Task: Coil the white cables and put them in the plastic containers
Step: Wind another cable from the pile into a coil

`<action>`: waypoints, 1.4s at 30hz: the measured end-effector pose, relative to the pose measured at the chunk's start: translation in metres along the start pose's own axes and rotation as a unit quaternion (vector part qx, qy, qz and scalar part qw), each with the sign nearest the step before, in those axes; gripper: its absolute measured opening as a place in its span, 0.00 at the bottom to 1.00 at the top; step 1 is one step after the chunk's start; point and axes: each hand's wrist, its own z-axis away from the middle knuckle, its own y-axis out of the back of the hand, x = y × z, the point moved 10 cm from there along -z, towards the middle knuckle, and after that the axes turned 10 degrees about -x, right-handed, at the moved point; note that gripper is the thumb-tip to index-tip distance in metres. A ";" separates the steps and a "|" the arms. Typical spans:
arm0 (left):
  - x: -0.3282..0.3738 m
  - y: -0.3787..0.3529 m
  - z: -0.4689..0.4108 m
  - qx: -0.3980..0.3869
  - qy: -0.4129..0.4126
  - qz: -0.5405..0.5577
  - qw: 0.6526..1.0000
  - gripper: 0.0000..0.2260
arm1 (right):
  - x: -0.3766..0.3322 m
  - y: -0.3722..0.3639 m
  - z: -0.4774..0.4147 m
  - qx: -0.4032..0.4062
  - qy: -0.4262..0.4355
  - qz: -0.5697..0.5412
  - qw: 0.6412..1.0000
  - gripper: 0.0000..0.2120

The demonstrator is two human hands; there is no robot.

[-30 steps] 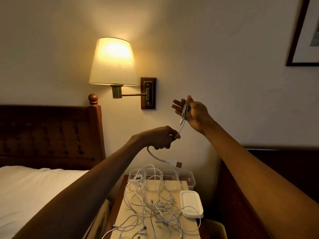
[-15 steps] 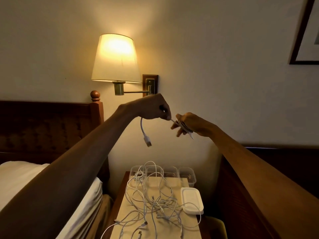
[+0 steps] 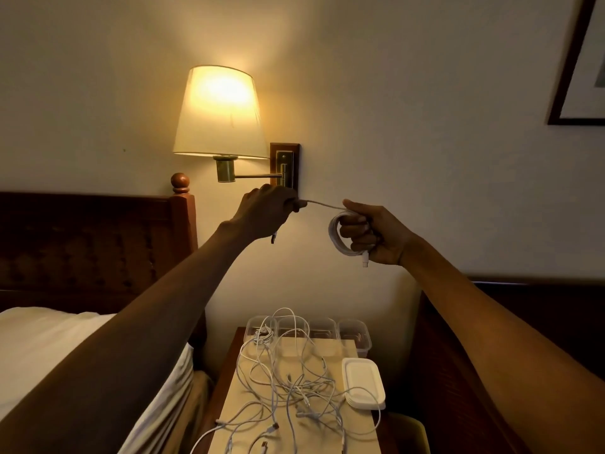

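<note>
Above nightstand (image 3: 229, 365): right hand (image 3: 373, 235) grips cable coil (image 3: 337, 237), left hand (image 3: 265, 213) pinches tail

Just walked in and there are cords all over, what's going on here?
A person is coiling one white cable: the right hand grips the wound loops, the left hand pinches the free end. More white cables lie tangled on the nightstand, before clear plastic containers and stacked white lids.

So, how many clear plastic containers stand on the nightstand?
4, in one row at its back edge: leftmost, second, third, rightmost. Cables partly cover the left ones.
</note>
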 end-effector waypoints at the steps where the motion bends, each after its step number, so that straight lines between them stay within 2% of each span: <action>1: -0.003 -0.004 0.002 0.003 0.018 0.003 1.000 0.09 | -0.002 0.002 0.001 0.006 0.011 -0.006 1.000 0.23; 4: -0.012 -0.023 0.000 -0.027 0.084 0.063 0.994 0.08 | -0.004 0.002 0.001 0.006 0.029 -0.020 0.999 0.22; 6: -0.012 -0.036 -0.002 -0.060 0.124 0.175 0.975 0.06 | -0.005 -0.001 0.000 -0.003 0.038 -0.035 0.999 0.22; 7: -0.011 -0.043 -0.001 -0.072 0.143 0.266 0.951 0.06 | -0.005 -0.002 0.000 -0.009 0.042 -0.043 0.998 0.22; 9: -0.004 -0.053 0.002 -0.081 0.169 0.453 0.872 0.08 | -0.007 -0.006 0.000 -0.026 0.051 -0.061 0.997 0.22; 11: 0.005 -0.057 0.004 -0.075 0.179 0.577 0.793 0.09 | -0.007 -0.008 0.001 -0.048 0.055 -0.076 0.994 0.22; 12: 0.008 -0.059 0.004 -0.072 0.184 0.614 0.765 0.10 | -0.007 -0.010 0.002 -0.060 0.057 -0.083 0.993 0.22; 14: 0.016 -0.061 0.005 -0.071 0.185 0.661 0.724 0.10 | -0.008 -0.012 0.004 -0.080 0.058 -0.097 0.990 0.22; 16: 0.021 -0.063 0.006 -0.075 0.182 0.683 0.704 0.10 | -0.008 -0.011 0.005 -0.085 0.059 -0.100 0.990 0.23; 22: 0.029 -0.069 0.007 -0.069 0.179 0.679 0.708 0.09 | -0.004 -0.013 0.005 -0.097 0.059 -0.117 0.987 0.23; 25: 0.033 -0.069 0.006 -0.084 0.176 0.683 0.704 0.09 | -0.005 -0.011 0.006 -0.069 0.068 -0.106 0.990 0.24; 29: 0.040 -0.074 0.011 -0.127 0.181 0.649 0.727 0.08 | -0.007 -0.010 0.008 -0.042 0.070 -0.088 0.993 0.23; 34: 0.048 -0.079 0.015 -0.144 0.180 0.668 0.707 0.08 | -0.009 -0.010 0.009 0.000 0.082 -0.068 0.994 0.24; 42: 0.048 -0.079 0.018 -0.156 0.189 0.653 0.716 0.07 | -0.017 0.002 0.012 0.086 0.114 0.008 0.990 0.25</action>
